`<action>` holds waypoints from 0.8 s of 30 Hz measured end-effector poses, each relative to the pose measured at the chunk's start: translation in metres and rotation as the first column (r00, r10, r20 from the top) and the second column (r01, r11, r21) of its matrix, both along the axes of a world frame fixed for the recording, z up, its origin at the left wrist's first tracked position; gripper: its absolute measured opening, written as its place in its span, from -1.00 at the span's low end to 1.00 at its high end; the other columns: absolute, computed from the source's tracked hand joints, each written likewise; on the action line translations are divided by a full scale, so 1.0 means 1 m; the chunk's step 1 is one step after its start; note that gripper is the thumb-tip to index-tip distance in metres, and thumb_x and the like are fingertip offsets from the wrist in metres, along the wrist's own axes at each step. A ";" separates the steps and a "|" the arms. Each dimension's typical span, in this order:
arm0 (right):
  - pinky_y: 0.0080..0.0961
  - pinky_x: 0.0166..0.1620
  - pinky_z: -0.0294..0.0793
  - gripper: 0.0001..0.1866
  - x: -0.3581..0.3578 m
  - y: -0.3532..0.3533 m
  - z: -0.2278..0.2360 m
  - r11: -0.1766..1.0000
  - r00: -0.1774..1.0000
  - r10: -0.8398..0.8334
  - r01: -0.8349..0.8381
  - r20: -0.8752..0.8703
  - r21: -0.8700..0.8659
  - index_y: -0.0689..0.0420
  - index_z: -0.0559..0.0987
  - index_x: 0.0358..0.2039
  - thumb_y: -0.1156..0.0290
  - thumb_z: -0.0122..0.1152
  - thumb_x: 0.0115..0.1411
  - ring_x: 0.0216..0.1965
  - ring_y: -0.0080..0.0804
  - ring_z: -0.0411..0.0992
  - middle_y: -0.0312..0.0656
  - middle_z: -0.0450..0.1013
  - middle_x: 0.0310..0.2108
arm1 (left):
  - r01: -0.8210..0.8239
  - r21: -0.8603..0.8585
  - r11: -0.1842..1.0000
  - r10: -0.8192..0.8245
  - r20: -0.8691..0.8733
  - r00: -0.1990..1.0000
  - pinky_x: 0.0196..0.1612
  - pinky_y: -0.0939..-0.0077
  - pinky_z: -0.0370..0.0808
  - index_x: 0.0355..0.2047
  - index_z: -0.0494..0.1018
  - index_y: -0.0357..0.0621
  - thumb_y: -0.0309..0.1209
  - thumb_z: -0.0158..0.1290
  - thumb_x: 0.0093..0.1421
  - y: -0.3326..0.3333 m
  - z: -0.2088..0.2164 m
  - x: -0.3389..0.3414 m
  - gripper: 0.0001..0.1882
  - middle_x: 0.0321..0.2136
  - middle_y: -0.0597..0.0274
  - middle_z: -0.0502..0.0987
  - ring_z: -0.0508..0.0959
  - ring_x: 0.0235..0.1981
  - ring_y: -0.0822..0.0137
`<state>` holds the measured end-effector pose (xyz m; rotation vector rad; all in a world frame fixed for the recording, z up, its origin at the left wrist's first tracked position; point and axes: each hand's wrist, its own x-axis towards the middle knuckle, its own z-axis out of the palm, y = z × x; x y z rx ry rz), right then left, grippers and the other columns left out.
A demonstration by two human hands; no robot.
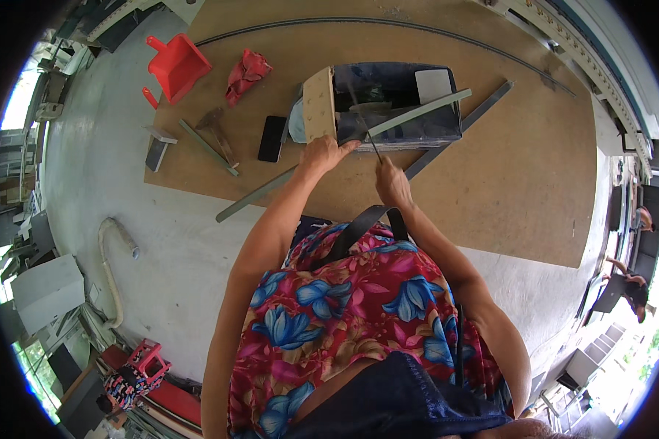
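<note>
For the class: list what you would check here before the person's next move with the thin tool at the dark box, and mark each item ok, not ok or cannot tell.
1. Left hand steadies the dark box at its cardboard flap: ok.
2. Right hand grips the thin tool: ok.
3. Tool tip reaches into the box: cannot tell, the inside is dark.
4. Long grey strip lies across the box, close to the tool: not ok.
5. Black phone lies apart from both hands: ok.

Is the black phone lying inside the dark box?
No, the black phone lies flat on the brown board, outside the dark box and to its left, beside the cardboard flap.
</note>
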<state>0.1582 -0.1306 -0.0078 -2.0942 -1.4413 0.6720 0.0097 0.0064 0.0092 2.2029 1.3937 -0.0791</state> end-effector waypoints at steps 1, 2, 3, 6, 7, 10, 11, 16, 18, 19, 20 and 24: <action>-0.01 -0.35 0.40 -0.83 0.000 -0.005 -0.001 1.000 1.000 0.007 -0.007 0.004 0.006 0.22 0.41 -0.38 0.38 -0.09 0.20 -0.41 0.21 0.43 0.22 0.43 -0.53 | -0.007 0.006 1.000 0.007 0.004 1.000 -0.40 0.12 0.53 -0.52 0.51 -0.42 0.38 -0.12 -0.01 0.004 0.001 -0.001 -0.12 -0.57 -0.28 0.52 0.58 -0.40 -0.13; 0.00 -0.35 0.40 -0.83 0.001 -0.014 -0.001 1.000 1.000 -0.010 0.010 0.004 -0.022 0.21 0.40 -0.38 0.37 -0.09 0.20 -0.41 0.21 0.43 0.21 0.43 -0.53 | -0.008 -0.022 1.000 0.008 -0.002 1.000 -0.38 0.12 0.53 -0.51 0.51 -0.43 0.39 -0.13 -0.01 0.001 0.001 0.000 -0.11 -0.56 -0.29 0.52 0.58 -0.38 -0.14; 0.01 -0.35 0.39 -0.82 0.001 -0.019 -0.001 0.998 1.000 -0.026 0.027 0.003 -0.051 0.21 0.40 -0.38 0.36 -0.10 0.21 -0.40 0.21 0.43 0.21 0.43 -0.53 | -0.008 -0.050 0.999 0.008 -0.009 1.000 -0.35 0.12 0.53 -0.49 0.52 -0.44 0.39 -0.13 -0.01 -0.001 0.000 0.000 -0.10 -0.55 -0.30 0.52 0.58 -0.37 -0.15; 0.03 -0.36 0.38 -0.80 0.011 0.027 -0.006 0.998 0.998 0.002 -0.006 0.065 0.058 0.21 0.39 -0.36 0.33 -0.11 0.22 -0.42 0.23 0.42 0.20 0.42 -0.54 | -0.019 -0.082 0.996 0.017 -0.022 1.000 -0.31 0.12 0.52 -0.46 0.52 -0.45 0.40 -0.13 -0.02 0.003 0.004 0.004 -0.08 -0.52 -0.32 0.52 0.57 -0.33 -0.15; 0.03 -0.36 0.37 -0.78 0.007 0.036 -0.004 0.996 0.998 0.002 -0.008 0.068 0.089 0.21 0.40 -0.35 0.31 -0.12 0.22 -0.44 0.23 0.41 0.21 0.41 -0.56 | -0.022 -0.082 0.996 0.021 -0.018 1.000 -0.31 0.12 0.52 -0.46 0.52 -0.45 0.40 -0.13 -0.02 0.002 0.004 0.005 -0.08 -0.52 -0.32 0.52 0.57 -0.33 -0.15; 0.00 -0.39 0.34 -0.79 -0.004 0.020 0.000 0.998 1.000 -0.002 0.000 0.017 0.066 0.27 0.37 -0.37 0.36 -0.07 0.22 -0.42 0.23 0.40 0.23 0.40 -0.54 | -0.031 -0.091 0.995 0.031 -0.003 1.000 -0.29 0.13 0.52 -0.46 0.52 -0.43 0.41 -0.15 -0.02 0.002 -0.003 -0.001 -0.08 -0.50 -0.31 0.52 0.57 -0.31 -0.14; 0.00 -0.39 0.34 -0.80 -0.003 0.006 -0.002 0.991 0.999 0.033 -0.028 -0.035 0.132 0.26 0.38 -0.36 0.36 -0.07 0.22 -0.43 0.24 0.39 0.23 0.40 -0.54 | -0.007 -0.040 0.999 0.008 0.025 1.000 -0.36 0.14 0.51 -0.50 0.51 -0.47 0.42 -0.18 -0.01 0.002 -0.011 -0.003 -0.05 -0.56 -0.33 0.50 0.57 -0.38 -0.16; -0.01 -0.36 0.38 -0.84 0.004 -0.005 -0.015 0.999 0.999 -0.036 0.036 -0.032 -0.028 0.21 0.41 -0.30 0.41 -0.08 0.19 -0.41 0.17 0.44 0.19 0.44 -0.49 | 0.030 0.021 0.999 -0.031 0.045 0.998 -0.44 0.15 0.50 -0.57 0.49 -0.49 0.43 -0.21 0.00 0.005 -0.024 -0.006 -0.03 -0.63 -0.33 0.48 0.57 -0.46 -0.17; -0.02 -0.36 0.38 -0.83 0.010 0.026 -0.013 0.996 0.996 0.064 -0.067 0.054 0.059 0.21 0.40 -0.32 0.36 -0.06 0.19 -0.39 0.17 0.44 0.21 0.44 -0.49 | 0.044 -0.015 0.999 -0.043 0.080 0.996 -0.45 0.13 0.50 -0.61 0.48 -0.48 0.41 -0.20 0.01 0.005 -0.002 -0.001 -0.05 -0.65 -0.33 0.47 0.57 -0.48 -0.17; -0.02 -0.36 0.38 -0.83 0.006 0.028 -0.009 0.996 0.996 0.070 -0.073 0.056 0.055 0.21 0.40 -0.32 0.36 -0.06 0.19 -0.39 0.17 0.44 0.21 0.44 -0.49 | 0.038 -0.018 0.999 -0.037 0.082 0.996 -0.45 0.13 0.50 -0.61 0.48 -0.48 0.41 -0.20 0.01 0.002 -0.005 0.000 -0.05 -0.65 -0.33 0.47 0.57 -0.48 -0.17; -0.03 -0.37 0.38 -0.83 0.000 0.035 -0.004 0.995 0.998 0.027 -0.032 0.049 0.096 0.21 0.39 -0.33 0.36 -0.06 0.19 -0.39 0.17 0.44 0.21 0.43 -0.50 | 0.023 -0.047 0.999 -0.021 0.056 0.998 -0.41 0.13 0.51 -0.55 0.50 -0.46 0.41 -0.18 0.00 0.005 -0.007 0.000 -0.07 -0.60 -0.31 0.49 0.57 -0.43 -0.16; -0.07 -0.40 0.39 -0.83 0.006 -0.007 -0.030 0.999 1.000 0.027 -0.026 -0.009 0.023 0.21 0.38 -0.34 0.36 -0.05 0.20 -0.42 0.18 0.43 0.22 0.41 -0.53 | 0.005 -0.029 1.000 -0.004 0.040 0.999 -0.41 0.14 0.52 -0.51 0.52 -0.42 0.40 -0.16 -0.01 0.005 -0.010 0.001 -0.09 -0.58 -0.29 0.51 0.58 -0.40 -0.14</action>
